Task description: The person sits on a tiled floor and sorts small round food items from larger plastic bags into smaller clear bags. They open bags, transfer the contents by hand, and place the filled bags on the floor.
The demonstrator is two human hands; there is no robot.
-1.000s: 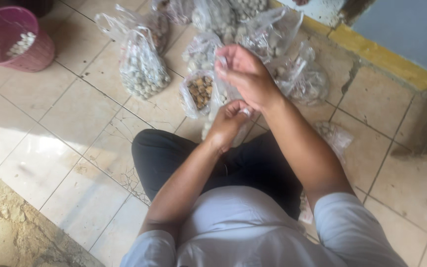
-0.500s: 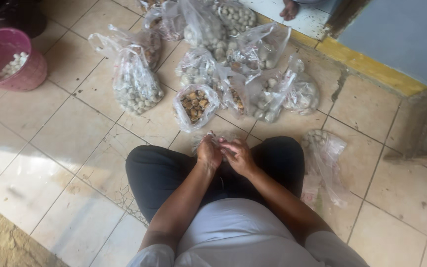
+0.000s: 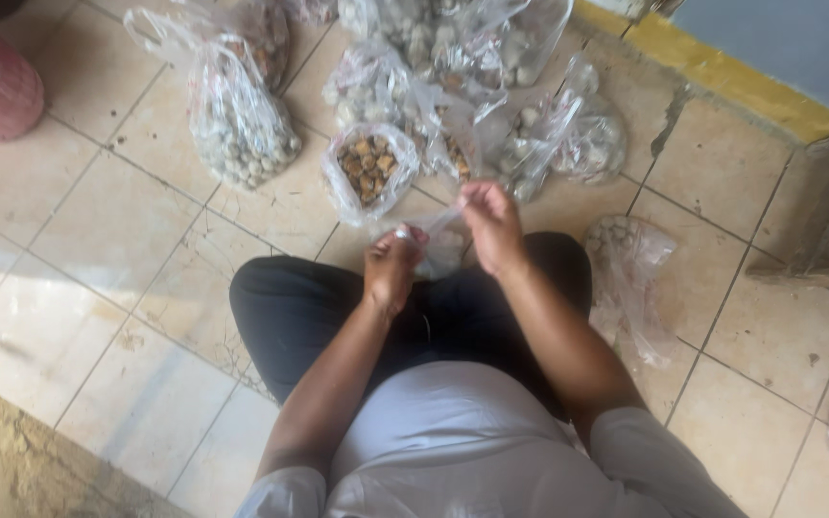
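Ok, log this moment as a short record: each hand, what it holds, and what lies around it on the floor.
left hand: shut on the small clear bag, held at the lap
right hand: pinching the same bag's top, raised
open bag of brown pieces: on the tiles just ahead of the hands
tied bag of pale round pieces: further left
pink basket: far left edge
floor: beige tiles

Daylight was bright and came from upper left w/ a warm cast on the tiled floor [image 3: 98, 230]. Glare washed out the plastic bags [image 3: 242, 125] up top. Soft shadow lay under the legs. Slight motion blur on both hands; edges looked a bit soft.
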